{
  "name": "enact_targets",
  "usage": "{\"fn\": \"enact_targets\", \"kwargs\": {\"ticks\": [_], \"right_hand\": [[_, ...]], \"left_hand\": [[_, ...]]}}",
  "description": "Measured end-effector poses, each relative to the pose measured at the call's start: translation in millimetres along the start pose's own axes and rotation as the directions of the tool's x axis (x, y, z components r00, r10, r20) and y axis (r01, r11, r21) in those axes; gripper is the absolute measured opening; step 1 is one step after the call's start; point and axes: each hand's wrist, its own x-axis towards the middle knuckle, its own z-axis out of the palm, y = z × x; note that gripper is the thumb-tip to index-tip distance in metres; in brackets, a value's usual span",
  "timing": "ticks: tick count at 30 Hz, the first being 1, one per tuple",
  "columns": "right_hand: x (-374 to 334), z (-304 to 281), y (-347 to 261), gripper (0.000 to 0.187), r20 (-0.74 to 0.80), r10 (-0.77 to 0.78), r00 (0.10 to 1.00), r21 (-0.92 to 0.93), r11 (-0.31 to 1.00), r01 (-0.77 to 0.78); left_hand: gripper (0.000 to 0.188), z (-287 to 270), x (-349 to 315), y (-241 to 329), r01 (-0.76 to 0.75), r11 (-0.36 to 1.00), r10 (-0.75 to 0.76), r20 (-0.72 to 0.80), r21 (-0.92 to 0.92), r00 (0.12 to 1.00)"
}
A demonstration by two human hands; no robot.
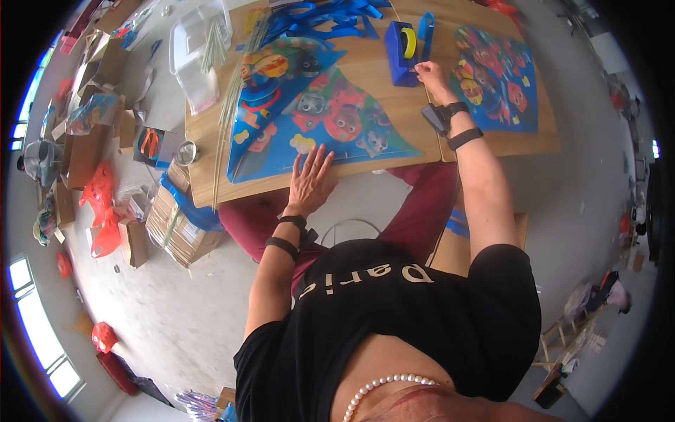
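Observation:
My left hand [309,184] lies flat with fingers spread on the lower edge of a blue triangular printed sheet [271,160]. Colourful cartoon animal heads cover this thin, glossy sheet, and a thin pale rod runs along its near edge. At the front end of a blue tape dispenser [398,58], my right hand [434,76] is closed in a pinch on the tape's end; the strip itself is too fine to see clearly. The dispenser carries a yellow-green tape roll [408,43]. Another printed sheet [261,83] lies folded or overlapping to the upper left.
More printed sheets [500,88] lie at the table's right. Blue ribbons [320,22] heap at the far edge; long thin sticks [226,130] lie along the left side. Beyond are a clear plastic bin [198,49], a metal cup [186,153] and bundled cardboard [176,228].

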Motion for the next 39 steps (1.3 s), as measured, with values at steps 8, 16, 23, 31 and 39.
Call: {"fn": "enact_targets", "kwargs": {"ticks": [8,16,23,31,39], "right_hand": [[5,-13,-14,0.024,0.196,0.187,0.963,0.137,0.967,-0.216],[-24,-19,-9,0.022,0.292,0.076,0.953,0.453,0.867,-0.208],[-24,10,15,0.024,0.150,0.164,0.975,0.302,0.932,-0.203],[-74,25,62,0.024,0.173,0.361,0.917,0.232,0.889,-0.394],[-229,90,-11,0.020,0.539,0.107,0.836,0.541,0.716,-0.441]], "left_hand": [[0.089,1,-1,0,-0.011,1.000,0.010,-0.017,-0.013,1.000],[0.087,1,-4,-3,0.001,1.000,-0.001,0.000,0.016,1.000],[0.085,-2,-5,-2,0.019,0.999,-0.019,0.006,0.048,1.000],[0.086,1,8,6,-0.021,1.000,0.021,-0.002,0.004,1.000],[0.083,6,-6,6,-0.067,0.995,0.056,-0.130,-0.076,0.990]]}}
